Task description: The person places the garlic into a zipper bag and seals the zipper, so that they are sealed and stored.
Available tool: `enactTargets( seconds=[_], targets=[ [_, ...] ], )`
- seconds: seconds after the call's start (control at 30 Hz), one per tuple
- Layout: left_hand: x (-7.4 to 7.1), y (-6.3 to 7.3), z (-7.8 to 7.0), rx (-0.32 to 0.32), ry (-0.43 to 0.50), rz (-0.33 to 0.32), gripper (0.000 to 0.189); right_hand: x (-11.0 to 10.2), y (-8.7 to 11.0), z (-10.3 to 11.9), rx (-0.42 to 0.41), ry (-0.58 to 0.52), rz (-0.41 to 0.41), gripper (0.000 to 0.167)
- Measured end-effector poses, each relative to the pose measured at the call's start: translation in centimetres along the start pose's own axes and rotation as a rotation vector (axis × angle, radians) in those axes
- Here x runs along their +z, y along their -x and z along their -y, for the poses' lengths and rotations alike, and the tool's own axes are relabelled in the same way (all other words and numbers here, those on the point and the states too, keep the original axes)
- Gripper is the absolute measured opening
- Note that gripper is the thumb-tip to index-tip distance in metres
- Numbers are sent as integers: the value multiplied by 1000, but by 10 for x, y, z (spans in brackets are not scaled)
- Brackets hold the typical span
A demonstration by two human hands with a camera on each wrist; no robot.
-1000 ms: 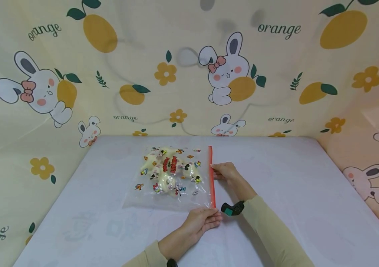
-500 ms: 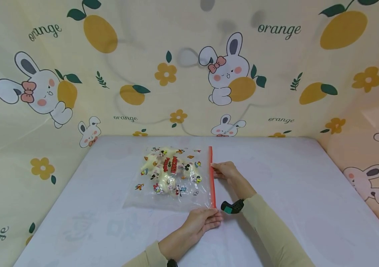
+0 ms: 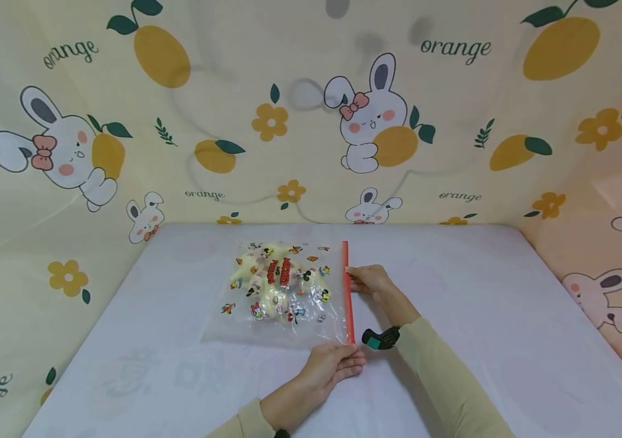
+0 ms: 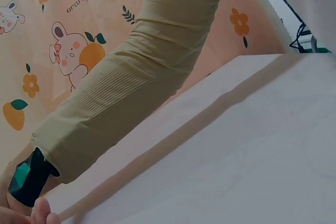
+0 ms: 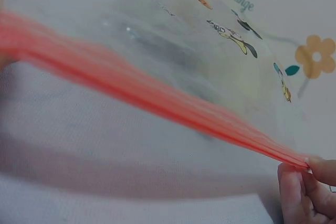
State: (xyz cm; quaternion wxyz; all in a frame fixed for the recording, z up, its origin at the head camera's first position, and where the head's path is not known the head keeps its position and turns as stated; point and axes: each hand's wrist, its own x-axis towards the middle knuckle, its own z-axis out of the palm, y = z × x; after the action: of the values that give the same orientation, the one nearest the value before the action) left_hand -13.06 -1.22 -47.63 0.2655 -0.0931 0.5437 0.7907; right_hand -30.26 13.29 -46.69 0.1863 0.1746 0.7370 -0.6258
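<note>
A clear zip bag (image 3: 218, 328) printed with small cartoon figures and red lettering lies on the table, with pale yellow, rounded contents inside whose kind I cannot tell. Along its right side runs a red zip strip (image 3: 347, 304). My left hand (image 3: 324, 374) pinches the near end of this strip between thumb and fingers. Farther up, my right hand (image 3: 373, 285) pinches the strip's far part. In the right wrist view the red strip (image 5: 157, 98) stretches slantwise between the hands, with the right hand's thumb and fingertips (image 5: 294, 192) on its end.
A white cloth covers the table (image 3: 486, 328). Behind it hangs a cream backdrop (image 3: 311, 158) with rabbits and oranges. A black wrist camera (image 3: 381, 339) sits under the right wrist. Dark cables (image 4: 302, 38) show beyond the table edge.
The head view has shifted very slightly. Both hands keep their places on the red strip, and the bag lies as before.
</note>
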Motion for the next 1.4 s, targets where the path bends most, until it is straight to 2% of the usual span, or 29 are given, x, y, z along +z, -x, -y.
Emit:
enactTargets(
  seconds=[0.3, 0.67, 1.4],
  targets=[
    [5, 5, 1, 0, -4, -16, 29, -1, -1, 0, 7, -4, -5, 40],
    [7, 7, 4, -31, -12, -29, 27, -2, -1, -1, 14, -6, -14, 39],
    [9, 8, 11, -4, -22, -21, 23, -4, -2, 0, -15, -5, -4, 41]
  ],
)
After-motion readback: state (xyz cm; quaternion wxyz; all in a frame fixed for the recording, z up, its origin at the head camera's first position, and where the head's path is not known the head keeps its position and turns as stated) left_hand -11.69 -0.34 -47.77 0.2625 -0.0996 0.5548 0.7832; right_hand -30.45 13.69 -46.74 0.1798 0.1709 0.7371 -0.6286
